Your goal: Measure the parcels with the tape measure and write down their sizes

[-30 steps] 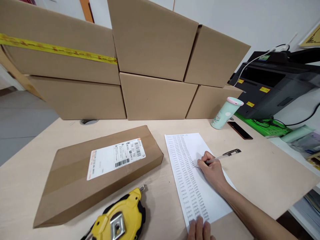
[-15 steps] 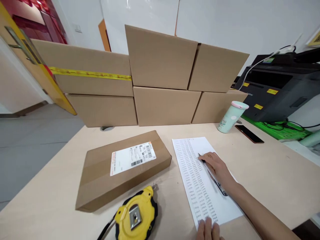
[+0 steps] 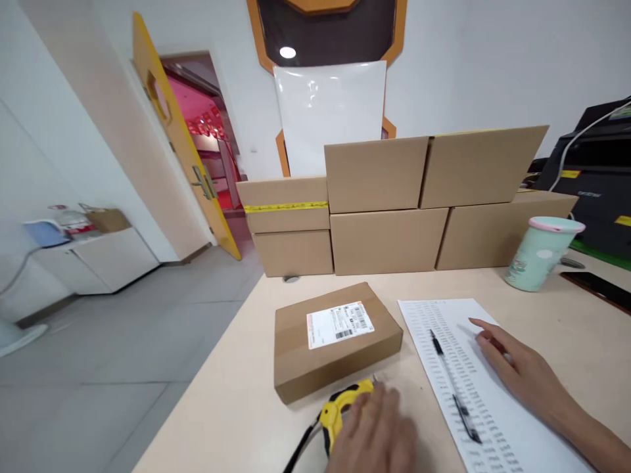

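My left hand (image 3: 377, 433) lies over the yellow tape measure (image 3: 340, 410) at the table's near edge, fingers curved on top of it and blurred by motion. My right hand (image 3: 517, 368) rests flat and open on the printed sheet (image 3: 488, 394), fingers stretched toward the sheet's top. A black pen (image 3: 451, 384) lies loose on the sheet just left of that hand. A flat brown parcel (image 3: 332, 338) with a white shipping label (image 3: 339, 323) sits in front of the tape measure.
Stacked cardboard boxes (image 3: 389, 210) line the far side of the wooden table (image 3: 236, 407). A mint cup (image 3: 539, 253), a dark phone (image 3: 599, 289) and a black printer (image 3: 599, 171) stand at the right. An open yellow door (image 3: 182, 151) and grey floor lie to the left.
My right hand has let go of the pen, which now lies on the sheet. My left hand has moved from the sheet's bottom edge onto the tape measure. The view has swung up and left.
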`<state>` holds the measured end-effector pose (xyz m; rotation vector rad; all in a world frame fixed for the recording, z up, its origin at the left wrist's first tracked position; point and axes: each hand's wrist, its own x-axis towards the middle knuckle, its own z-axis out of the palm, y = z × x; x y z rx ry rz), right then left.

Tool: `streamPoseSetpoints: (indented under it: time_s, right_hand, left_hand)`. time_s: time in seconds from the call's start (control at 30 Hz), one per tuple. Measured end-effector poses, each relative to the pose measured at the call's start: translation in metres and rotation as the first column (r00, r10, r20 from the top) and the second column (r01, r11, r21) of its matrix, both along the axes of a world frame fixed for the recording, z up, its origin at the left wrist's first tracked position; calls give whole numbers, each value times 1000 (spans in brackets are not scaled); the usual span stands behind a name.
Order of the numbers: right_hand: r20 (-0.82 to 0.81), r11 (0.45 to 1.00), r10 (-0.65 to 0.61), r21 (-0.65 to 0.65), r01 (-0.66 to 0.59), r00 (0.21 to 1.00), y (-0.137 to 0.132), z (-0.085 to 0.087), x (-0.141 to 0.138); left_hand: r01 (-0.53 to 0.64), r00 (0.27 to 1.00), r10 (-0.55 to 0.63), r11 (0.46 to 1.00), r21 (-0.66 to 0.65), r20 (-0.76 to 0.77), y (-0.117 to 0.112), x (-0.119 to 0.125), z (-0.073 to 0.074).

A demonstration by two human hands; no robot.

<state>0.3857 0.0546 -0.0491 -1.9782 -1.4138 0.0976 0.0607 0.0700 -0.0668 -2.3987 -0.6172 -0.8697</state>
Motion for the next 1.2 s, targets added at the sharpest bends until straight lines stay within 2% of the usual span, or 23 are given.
streamPoseSetpoints:
  time_s: [0.03, 0.1, 0.17, 0.23, 0.3, 0.33, 0.37, 0.4, 0.43, 0.47, 0.5, 0.53, 0.57, 0.6, 0.63, 0.67, 0.73, 0.83, 0.97, 1.1, 1.2]
  right_hand:
    - [-7, 1000, -12, 10, 12, 1000, 1, -1, 0]
    - [-5, 999, -41, 29, 41, 999, 2, -1, 1]
    - [9, 996, -64, 60, 63, 998, 4, 0, -1]
    - [31, 992, -65, 114, 61, 997, 5, 6, -8]
    - [49, 983, -36, 183, 26, 998, 4, 16, -21]
    - [48, 977, -2, 211, -8, 999, 2, 24, -32]
    - [36, 975, 52, 213, -58, 998, -1, 32, -44]
    - [5, 971, 124, 206, -123, 992, -5, 41, -59]
    - [-43, 962, 220, 174, -209, 975, -9, 51, -76]
    - [-121, 947, 319, 74, -312, 940, -13, 61, -95]
    - [-203, 922, 384, 39, -384, 901, -16, 71, -113]
    - [-303, 895, 430, 19, -446, 850, -18, 80, -132]
    - [-416, 848, 485, 10, -530, 769, -19, 87, -150]
    - [-510, 799, 532, 37, -600, 676, -18, 92, -165]
    - [-597, 742, 561, 55, -668, 574, -14, 95, -179]
    - [-667, 694, 570, 77, -716, 481, -9, 96, -190]
    - [-774, 647, 521, 84, -758, 359, 6, 93, -205]
    - [-854, 652, 423, 55, -757, 302, 27, 85, -215]
    - [-859, 622, 442, 87, -778, 258, 39, 81, -220]
    - [-910, 653, 371, 116, -748, 183, 39, 99, -220]
    - [-930, 734, 341, 171, -658, 139, 49, 124, -200]
  left_hand:
    - [-59, 998, 59, 998, -37, 15, 10, -13, 6]
    - [-179, 984, 173, 974, -139, -54, 22, -35, 16]
    - [-239, 969, 214, 934, -265, -120, 25, -48, 22]
    - [-199, 980, 175, 876, -439, -96, 25, -54, 25]
    - [-97, 994, 105, 772, -628, -25, 24, -57, 28]
    - [-25, 998, 64, 691, -722, 26, 26, -58, 31]
    - [58, 996, 24, 582, -811, 89, 28, -60, 36]
    - [151, 986, -8, 441, -885, 164, 31, -62, 42]
    - [247, 968, -26, 270, -931, 250, 34, -65, 50]
    - [334, 942, -28, 87, -938, 333, 36, -69, 59]
    - [401, 915, -18, -76, -913, 404, 39, -73, 68]
    - [449, 888, -6, -207, -869, 460, 40, -77, 78]
    - [481, 865, 6, -299, -824, 502, 40, -82, 87]
    - [503, 848, 20, -349, -791, 530, 40, -86, 94]
    - [517, 839, 36, -365, -774, 544, 39, -90, 101]
    - [524, 837, 49, -359, -773, 545, 39, -94, 105]
    - [511, 853, 73, -326, -796, 517, 39, -100, 110]
    - [469, 880, 92, -313, -826, 465, 44, -107, 111]
    - [516, 856, 178, -275, -811, 485, 50, -115, 110]
    - [617, 787, 190, -249, -746, 587, 50, -120, 110]
    - [706, 708, 291, -256, -660, 644, 51, -127, 115]
